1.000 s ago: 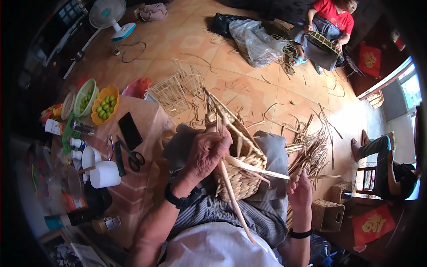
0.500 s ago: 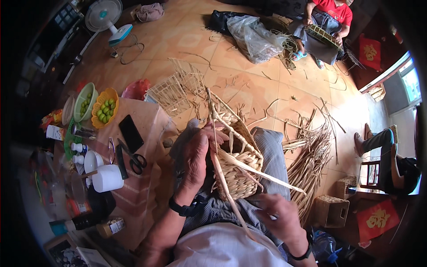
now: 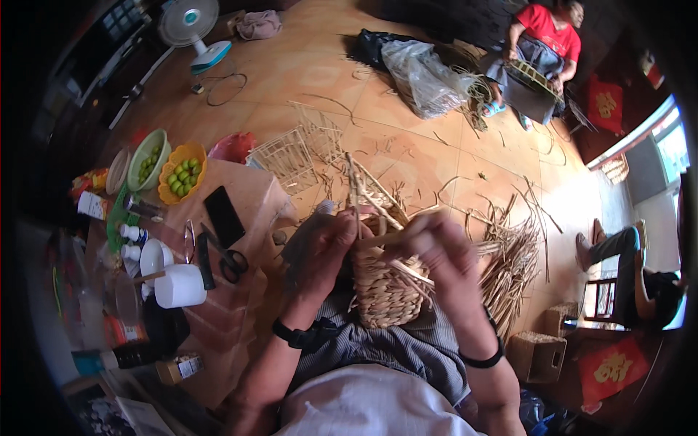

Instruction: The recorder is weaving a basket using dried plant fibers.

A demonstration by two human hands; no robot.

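A half-woven straw basket (image 3: 385, 291) rests on my lap, with loose uprights sticking up from its rim. My left hand (image 3: 327, 251) grips the basket's left rim and the uprights there. My right hand (image 3: 436, 247) pinches a pale weaving strip (image 3: 382, 237) that runs across the basket's top toward my left hand. Both hands meet just above the rim. The basket's far side is hidden behind my hands.
A low table (image 3: 254, 196) on my left carries a black phone (image 3: 223, 216), scissors (image 3: 231, 260), a white cup (image 3: 179, 285) and bowls of green fruit (image 3: 182, 173). Loose straw (image 3: 509, 254) lies on the floor at right. A wire frame (image 3: 291, 149), a fan (image 3: 193, 25) and two seated people (image 3: 538, 51) are farther off.
My right hand rose from low at my right side to the basket's top, taking the strip with it. The long strip no longer hangs down across my lap.
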